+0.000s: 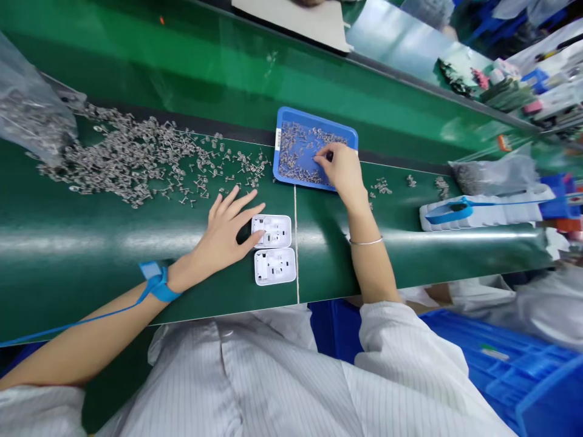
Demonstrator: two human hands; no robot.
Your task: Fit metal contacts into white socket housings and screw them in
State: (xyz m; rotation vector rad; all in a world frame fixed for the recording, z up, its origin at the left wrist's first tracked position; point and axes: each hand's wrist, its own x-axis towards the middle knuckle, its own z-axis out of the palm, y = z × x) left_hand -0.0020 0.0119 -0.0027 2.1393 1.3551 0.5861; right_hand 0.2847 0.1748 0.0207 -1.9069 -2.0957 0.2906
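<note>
Two white plastic housings [275,267] lie one above the other on the green bench, their hollow insides facing up. My left hand [228,230] is spread beside the upper housing [279,230], its thumb resting on the left edge. A blue strap [160,284] circles that wrist. Over a shallow blue tray [317,185] of small metal parts [291,161], my right hand [339,170] is closed with thumb and fingertips pinched together. Whatever sits between those fingertips is too small to make out.
A large heap of small metal pieces [132,158] spreads across the left, beside a clear plastic bag [31,109] of them. Small clusters [381,186] lie right of the tray. Farther right are a white moulded tray [492,212], a blue strap [450,213] and another bag [501,173].
</note>
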